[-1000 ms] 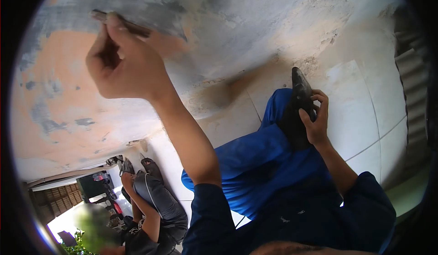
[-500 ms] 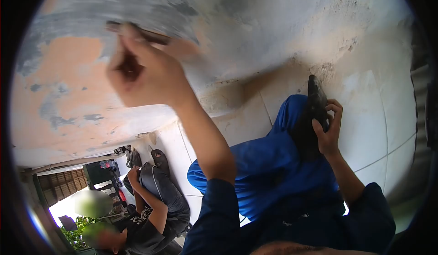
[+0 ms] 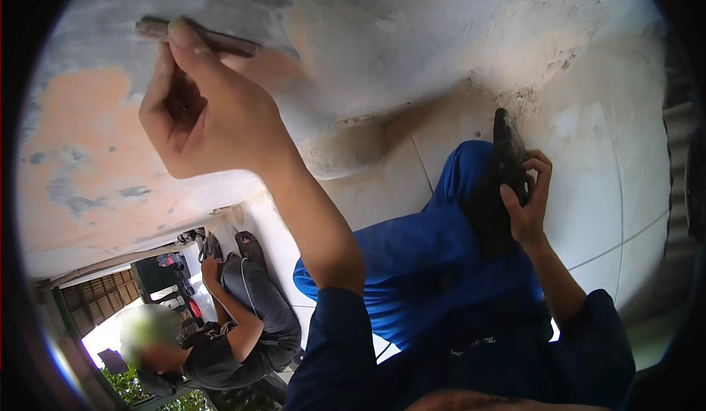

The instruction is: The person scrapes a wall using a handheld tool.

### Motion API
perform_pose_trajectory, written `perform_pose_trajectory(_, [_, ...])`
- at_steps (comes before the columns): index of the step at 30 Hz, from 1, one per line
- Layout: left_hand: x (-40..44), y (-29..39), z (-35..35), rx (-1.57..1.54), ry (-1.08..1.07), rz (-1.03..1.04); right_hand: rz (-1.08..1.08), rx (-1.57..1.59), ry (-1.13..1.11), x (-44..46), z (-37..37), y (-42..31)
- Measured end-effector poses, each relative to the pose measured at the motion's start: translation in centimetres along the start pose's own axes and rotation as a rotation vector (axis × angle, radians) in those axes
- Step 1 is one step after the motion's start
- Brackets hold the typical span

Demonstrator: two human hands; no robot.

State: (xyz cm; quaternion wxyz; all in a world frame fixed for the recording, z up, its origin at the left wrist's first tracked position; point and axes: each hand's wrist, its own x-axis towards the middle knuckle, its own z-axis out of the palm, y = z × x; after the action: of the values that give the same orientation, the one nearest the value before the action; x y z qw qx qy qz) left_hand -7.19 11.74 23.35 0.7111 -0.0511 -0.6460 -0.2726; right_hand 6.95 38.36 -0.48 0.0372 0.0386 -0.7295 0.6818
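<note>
My left hand is closed on a flat reddish-brown strip that looks like folded sandpaper. Thumb and fingers pinch it, and it lies flat against or very close to the wall; the exact contact is hidden. Around it the wall is grey and smeared, with a peach-coloured patch below. My right hand is curled around the side of a black shoe on my own foot, thumb on one side and fingers on the other.
My blue-trousered leg is folded on the white tiled floor. A rounded bulge stands at the wall's base. Lower left, another person in dark clothes sits by the same wall, near a doorway and plants.
My left hand has moved up and left along the wall with the strip and looks sharper now. My right hand stays on the shoe. The whole view has shifted slightly.
</note>
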Motion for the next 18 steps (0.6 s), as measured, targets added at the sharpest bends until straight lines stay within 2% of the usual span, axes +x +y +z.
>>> perform_pose_trajectory(4, [-4.7,-2.0,-2.8,0.254,-0.102,-0.001,0.022,-0.007,0.012,0.2,0.0,-0.1])
perform_pose_trajectory(5, [-6.6,-2.6,-3.3,0.228,-0.128,-0.03,0.026,-0.015,0.012,0.1,-0.1,-0.3])
perform_pose_trajectory(6, [-7.0,-1.8,-2.6,0.033,-0.055,-0.141,0.026,-0.023,0.02,0.0,-0.2,-0.4])
perform_pose_trajectory(8, [-6.0,-1.0,-1.7,-0.079,-0.066,-0.131,-0.011,-0.014,0.025,0.0,-0.3,0.0])
perform_pose_trajectory(11, [-1.5,-0.5,-0.7,0.104,-0.037,0.04,0.008,0.01,0.012,-0.2,0.0,0.0])
perform_pose_trajectory(14, [-0.4,-0.3,0.2,-0.003,0.022,0.05,0.027,0.021,0.016,0.2,0.1,0.0])
perform_pose_trajectory(16, [-3.7,-1.4,-2.2,0.263,-0.13,0.072,0.043,0.044,0.03,0.2,0.2,0.1])
perform_pose_trajectory(18, [-7.0,-1.7,-2.5,0.117,-0.096,-0.067,0.027,0.015,0.022,-0.1,0.0,0.3])
